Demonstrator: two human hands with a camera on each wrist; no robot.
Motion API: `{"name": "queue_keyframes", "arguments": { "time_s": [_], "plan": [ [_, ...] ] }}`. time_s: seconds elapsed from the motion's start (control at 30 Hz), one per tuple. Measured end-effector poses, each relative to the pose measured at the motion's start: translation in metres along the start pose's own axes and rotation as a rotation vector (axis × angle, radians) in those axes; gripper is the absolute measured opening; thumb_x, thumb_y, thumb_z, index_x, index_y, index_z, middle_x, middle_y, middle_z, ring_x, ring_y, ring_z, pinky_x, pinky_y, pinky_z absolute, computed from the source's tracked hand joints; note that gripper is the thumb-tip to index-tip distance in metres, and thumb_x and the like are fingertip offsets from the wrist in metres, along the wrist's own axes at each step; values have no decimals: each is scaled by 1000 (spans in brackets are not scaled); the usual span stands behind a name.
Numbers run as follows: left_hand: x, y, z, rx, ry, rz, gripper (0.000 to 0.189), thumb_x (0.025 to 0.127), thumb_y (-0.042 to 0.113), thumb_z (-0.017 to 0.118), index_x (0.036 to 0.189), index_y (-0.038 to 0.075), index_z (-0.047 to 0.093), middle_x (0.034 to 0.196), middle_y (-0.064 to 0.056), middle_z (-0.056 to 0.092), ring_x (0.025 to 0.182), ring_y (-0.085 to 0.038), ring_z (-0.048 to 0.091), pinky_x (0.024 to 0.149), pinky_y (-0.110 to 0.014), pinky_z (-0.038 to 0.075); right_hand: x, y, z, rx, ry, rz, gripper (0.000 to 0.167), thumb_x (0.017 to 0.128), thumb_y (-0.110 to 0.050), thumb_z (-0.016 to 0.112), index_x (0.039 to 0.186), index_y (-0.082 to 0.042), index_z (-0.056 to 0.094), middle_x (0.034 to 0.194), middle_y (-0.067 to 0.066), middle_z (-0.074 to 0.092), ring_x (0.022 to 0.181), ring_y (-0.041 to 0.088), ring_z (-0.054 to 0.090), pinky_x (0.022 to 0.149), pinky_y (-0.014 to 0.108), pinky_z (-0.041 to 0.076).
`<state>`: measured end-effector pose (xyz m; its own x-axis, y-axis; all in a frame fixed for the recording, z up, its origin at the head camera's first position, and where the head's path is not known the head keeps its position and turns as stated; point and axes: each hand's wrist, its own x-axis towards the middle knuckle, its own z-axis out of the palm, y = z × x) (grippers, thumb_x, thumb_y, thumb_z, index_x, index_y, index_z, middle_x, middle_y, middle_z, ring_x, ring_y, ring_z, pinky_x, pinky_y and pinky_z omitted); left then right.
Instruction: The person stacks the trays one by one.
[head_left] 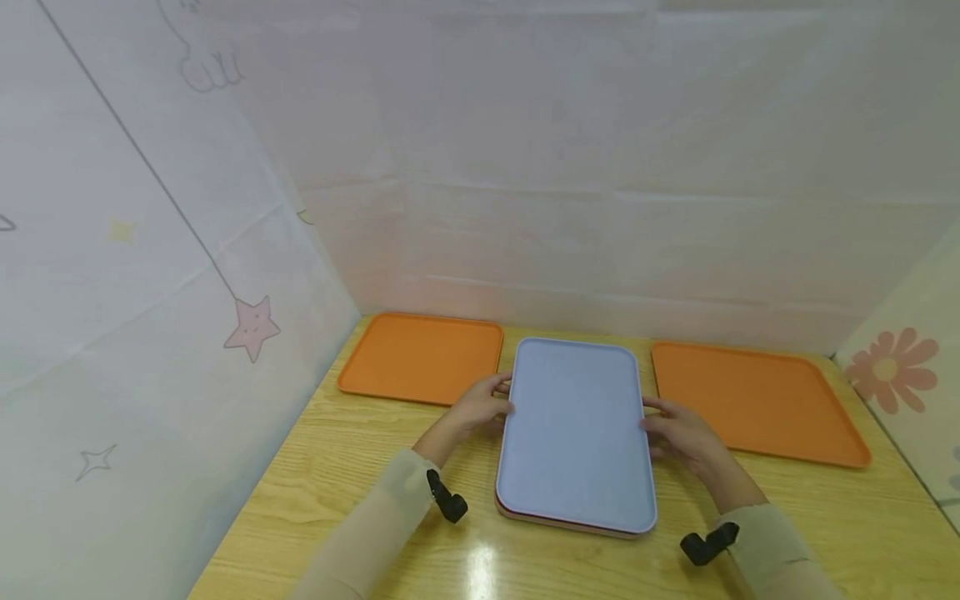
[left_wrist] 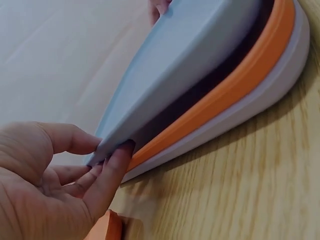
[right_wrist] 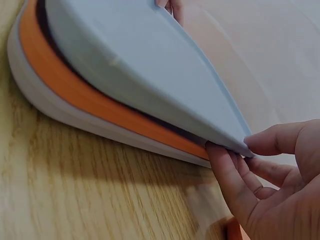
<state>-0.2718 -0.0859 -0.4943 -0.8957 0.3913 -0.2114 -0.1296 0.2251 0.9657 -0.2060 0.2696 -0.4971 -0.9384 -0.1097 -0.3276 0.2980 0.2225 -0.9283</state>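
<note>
Blue tray [head_left: 577,433] atop stacked trays [left_wrist: 266,54], opp. long edges pinched w/ both hands [head_left: 478,407] [head_left: 684,437].

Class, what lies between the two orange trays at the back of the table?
The head view shows the blue tray there, above other stacked trays, with the left hand and right hand pinching its long edges.

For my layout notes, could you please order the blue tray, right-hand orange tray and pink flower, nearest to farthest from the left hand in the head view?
1. Blue tray: gripped by the left hand.
2. Right-hand orange tray: right of the blue tray.
3. Pink flower: at far right.
</note>
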Motion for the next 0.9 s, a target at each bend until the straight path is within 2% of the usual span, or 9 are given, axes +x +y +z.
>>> {"name": "queue_keyframes", "arguments": {
  "time_s": [0.2, 0.4, 0.57, 0.73, 0.8, 0.9],
  "plan": [
    [-1, 4, 1, 78, 20, -7, 75, 85, -7, 61, 155, 0, 37, 119, -20, 55, 77, -20, 62, 74, -50, 59, 1, -3, 2, -90, 31, 4, 65, 98, -12, 61, 154, 5, 33, 119, 21, 63, 95, 21, 65, 78, 35, 59],
    [-2, 6, 1, 104, 31, -20, 74, 84, -10, 62, 154, -1, 39, 106, -16, 53, 75, -21, 60, 65, -43, 60, 5, -4, 3, -164, 48, 4, 63, 98, -11, 61, 153, 5, 35, 118, 22, 62, 94, 22, 65, 78, 36, 59],
    [0, 4, -1, 130, 30, -31, 73, 85, -9, 63, 154, 0, 39, 104, -14, 53, 72, -21, 60, 66, -48, 61, 6, -6, 5, -194, 41, -11, 61, 96, -8, 62, 150, 8, 38, 114, 22, 62, 91, 21, 67, 77, 37, 60],
    [-1, 4, -1, 137, 19, -29, 72, 85, -10, 62, 153, -3, 39, 101, -14, 52, 68, -21, 60, 66, -49, 61, 7, -7, 7, -205, 48, 8, 61, 95, -6, 64, 149, 8, 40, 115, 23, 63, 89, 20, 68, 78, 38, 61],
    [-2, 4, -1, 149, 18, -26, 69, 86, -10, 62, 151, -5, 41, 103, -15, 55, 71, -21, 62, 70, -50, 61, 8, -6, 7, -194, 50, 21, 61, 95, -5, 65, 149, 7, 40, 117, 23, 64, 89, 20, 68, 78, 38, 61],
    [-5, 4, -1, 160, 19, -32, 61, 89, -7, 62, 147, -8, 45, 112, -19, 61, 82, -23, 66, 78, -48, 61, 9, -5, 6, -187, 35, 21, 63, 94, -5, 65, 150, 8, 38, 119, 25, 63, 89, 20, 68, 78, 38, 61]
  ]
}}
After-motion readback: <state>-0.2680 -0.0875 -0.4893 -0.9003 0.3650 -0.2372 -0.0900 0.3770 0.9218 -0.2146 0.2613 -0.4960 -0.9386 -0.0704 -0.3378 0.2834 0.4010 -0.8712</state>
